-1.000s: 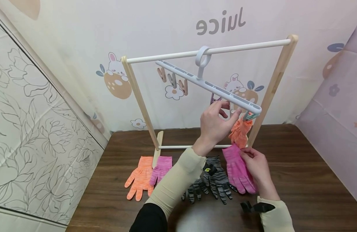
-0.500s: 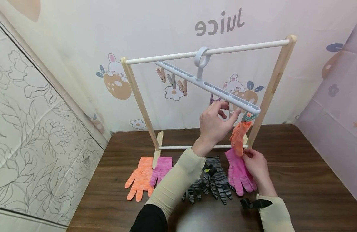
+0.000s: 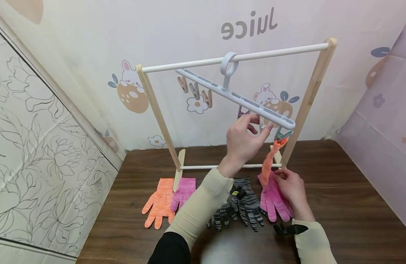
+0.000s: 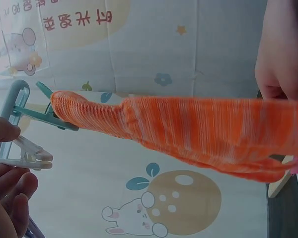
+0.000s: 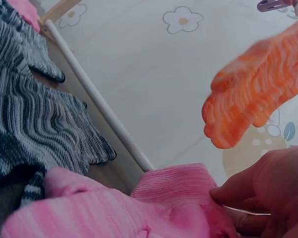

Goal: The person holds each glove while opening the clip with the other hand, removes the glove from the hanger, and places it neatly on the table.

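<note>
High under the right part of the grey clip hanger (image 3: 242,101), my left hand (image 3: 243,141) pinches a white clothespin (image 4: 32,153) between thumb and fingers. A teal clothespin (image 4: 52,119) at the hanger's end grips a hanging orange glove (image 4: 203,124) by its cuff. Down at the table, my right hand (image 3: 292,187) holds the cuff of a pink glove (image 3: 276,203) with thumb and fingertips. In the right wrist view the pink glove's cuff (image 5: 174,183) lies against those fingers, and the orange glove dangles above it.
The hanger hooks over the white top bar (image 3: 282,52) of a wooden rack (image 3: 158,115). Three clothespins (image 3: 194,91) hang on its left part, a purple one (image 3: 240,111) nearer the hand. On the table lie an orange glove (image 3: 160,203), a pink glove (image 3: 184,190) and grey striped gloves (image 3: 247,205).
The hanging orange glove has swung and twisted, now hanging narrower and lower. The pink glove's cuff has dropped slightly and shifted right with my right hand. My left hand stays put.
</note>
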`<action>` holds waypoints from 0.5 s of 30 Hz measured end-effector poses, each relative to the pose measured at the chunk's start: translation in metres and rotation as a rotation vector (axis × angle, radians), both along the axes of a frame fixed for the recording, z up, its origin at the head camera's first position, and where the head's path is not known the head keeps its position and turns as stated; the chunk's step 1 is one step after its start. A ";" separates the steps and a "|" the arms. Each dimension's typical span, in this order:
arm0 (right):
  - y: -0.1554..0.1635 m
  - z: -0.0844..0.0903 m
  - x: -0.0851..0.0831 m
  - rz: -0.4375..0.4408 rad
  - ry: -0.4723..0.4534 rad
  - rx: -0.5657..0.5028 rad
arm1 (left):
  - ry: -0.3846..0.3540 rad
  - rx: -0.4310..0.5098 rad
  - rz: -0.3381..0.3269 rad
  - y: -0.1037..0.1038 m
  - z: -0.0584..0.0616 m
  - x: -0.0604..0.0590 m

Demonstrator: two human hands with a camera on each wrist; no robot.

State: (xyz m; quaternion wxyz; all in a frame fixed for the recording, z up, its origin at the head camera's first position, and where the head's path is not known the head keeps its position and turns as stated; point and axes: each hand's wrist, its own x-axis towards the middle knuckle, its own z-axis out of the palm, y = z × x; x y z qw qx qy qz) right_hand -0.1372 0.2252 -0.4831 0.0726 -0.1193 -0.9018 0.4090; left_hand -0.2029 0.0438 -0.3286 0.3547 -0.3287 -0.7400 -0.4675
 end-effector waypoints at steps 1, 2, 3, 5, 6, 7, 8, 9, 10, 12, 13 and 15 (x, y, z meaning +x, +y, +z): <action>0.001 0.000 0.000 0.006 -0.009 0.006 | -0.001 0.002 -0.001 0.000 0.000 0.000; 0.001 -0.001 0.000 0.010 -0.014 0.016 | -0.002 0.002 -0.003 0.000 0.000 -0.001; 0.002 -0.002 -0.001 0.013 -0.017 0.024 | -0.002 0.002 -0.004 0.000 -0.001 -0.001; 0.003 -0.003 -0.001 0.019 -0.018 0.043 | -0.005 0.006 -0.009 0.000 -0.001 -0.001; 0.003 -0.003 -0.001 0.020 -0.016 0.053 | -0.005 0.006 -0.010 0.000 -0.001 -0.001; 0.003 -0.003 -0.001 0.019 -0.012 0.062 | -0.006 0.006 -0.011 0.000 -0.001 -0.002; 0.004 -0.003 -0.002 0.020 -0.008 0.075 | -0.007 0.007 -0.011 0.000 -0.002 -0.002; 0.004 -0.002 -0.001 0.020 -0.011 0.082 | -0.008 0.007 -0.011 0.000 -0.002 -0.002; 0.004 -0.002 -0.002 0.021 -0.017 0.089 | -0.008 0.008 -0.011 0.000 -0.002 -0.002; 0.005 -0.002 -0.002 0.021 -0.033 0.104 | -0.008 0.008 -0.010 -0.001 -0.003 -0.002; 0.006 -0.003 -0.002 0.022 -0.043 0.110 | -0.008 0.008 -0.010 -0.001 -0.003 -0.003; 0.008 -0.004 -0.003 0.023 -0.071 0.118 | -0.006 0.008 -0.010 -0.001 -0.003 -0.003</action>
